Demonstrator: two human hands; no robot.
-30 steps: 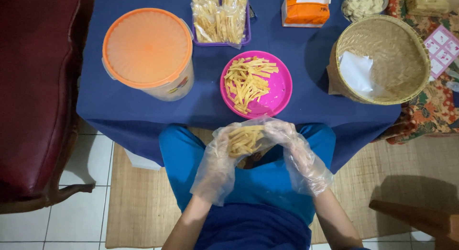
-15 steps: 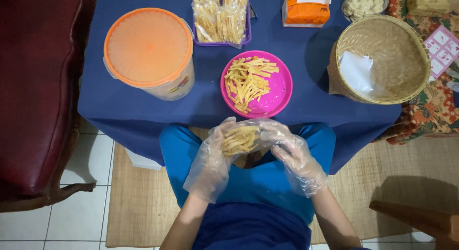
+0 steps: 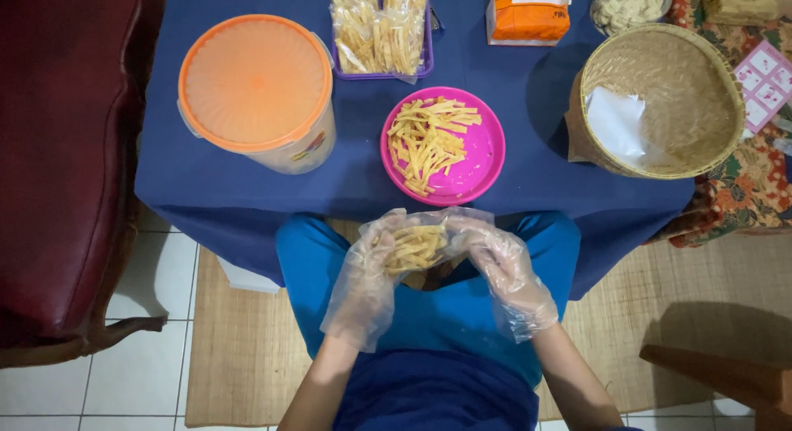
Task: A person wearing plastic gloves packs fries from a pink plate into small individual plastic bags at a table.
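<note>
Both gloved hands, left hand and right hand, are together around a clear bag of yellow snack sticks at center frame, just below the pink plate on my blue worktop.

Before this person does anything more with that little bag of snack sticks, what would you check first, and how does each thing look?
1. Left hand gloved, cradling the clear bag of sticks: ok.
2. Right hand gloved, on the bag: ok.
3. Bag mouth sealed: cannot tell.
4. Pink plate holds more sticks: ok.
5. Orange lid sits on its tub: ok.
</note>
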